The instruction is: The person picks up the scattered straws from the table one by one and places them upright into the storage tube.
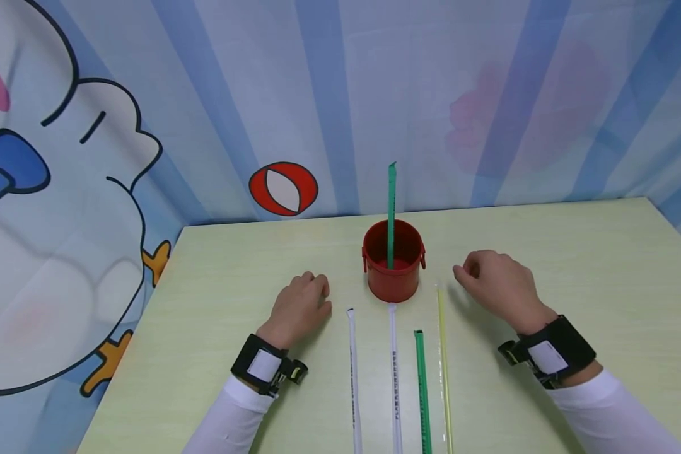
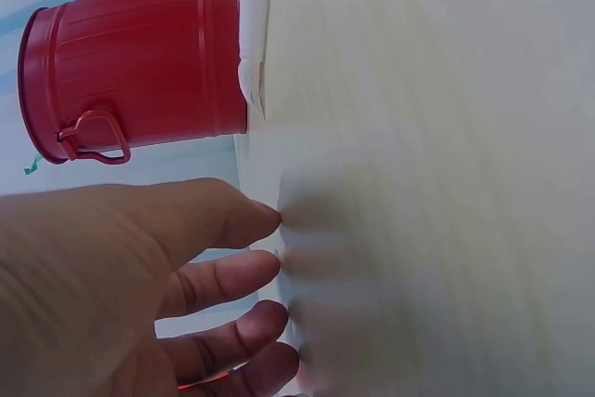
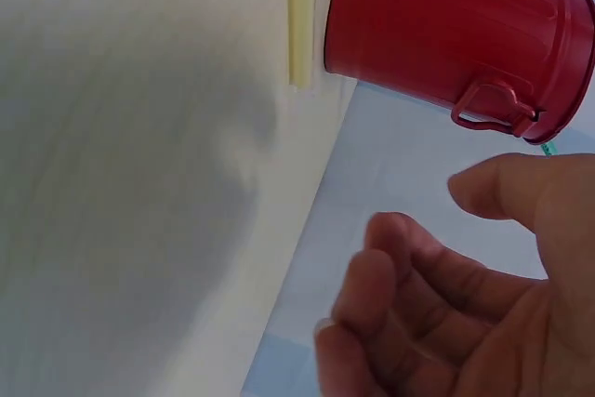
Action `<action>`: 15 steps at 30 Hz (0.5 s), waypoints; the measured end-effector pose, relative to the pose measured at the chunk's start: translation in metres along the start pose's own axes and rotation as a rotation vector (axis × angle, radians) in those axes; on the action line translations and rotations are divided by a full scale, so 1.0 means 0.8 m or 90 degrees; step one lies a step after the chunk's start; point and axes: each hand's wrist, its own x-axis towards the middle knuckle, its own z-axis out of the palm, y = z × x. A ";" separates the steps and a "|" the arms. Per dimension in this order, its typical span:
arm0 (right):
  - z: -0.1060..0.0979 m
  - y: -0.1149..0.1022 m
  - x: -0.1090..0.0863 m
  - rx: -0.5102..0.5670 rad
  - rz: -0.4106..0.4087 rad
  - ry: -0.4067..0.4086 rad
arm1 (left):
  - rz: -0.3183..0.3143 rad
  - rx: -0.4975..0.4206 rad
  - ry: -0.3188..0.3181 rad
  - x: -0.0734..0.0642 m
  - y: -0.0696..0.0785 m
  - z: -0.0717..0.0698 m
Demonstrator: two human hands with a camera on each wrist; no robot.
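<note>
A small red bucket with side handles stands near the back of the table, a green wrapped straw upright in it. My left hand rests with bent, relaxed fingers to the bucket's left; in the left wrist view its fingertips are right at the tabletop. To the bucket's right, my right hand hovers over the table, fingers loosely curled around nothing. Between the hands lie two white wrapped straws, a shorter green wrapped straw and a yellow straw in a clear sleeve, roughly parallel.
The pale wooden table ends at the back against a blue striped cloth backdrop. A printed white cartoon figure covers the cloth on the left, with a red and white ball printed beside it. Both wrists wear black straps with small cameras.
</note>
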 end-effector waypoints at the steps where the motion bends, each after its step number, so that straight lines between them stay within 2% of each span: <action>1: 0.001 0.001 -0.001 -0.002 0.002 -0.011 | 0.000 -0.001 0.000 0.000 0.000 0.000; 15: 0.019 0.009 -0.010 -0.008 0.029 -0.116 | 0.003 -0.015 -0.009 -0.001 0.003 -0.002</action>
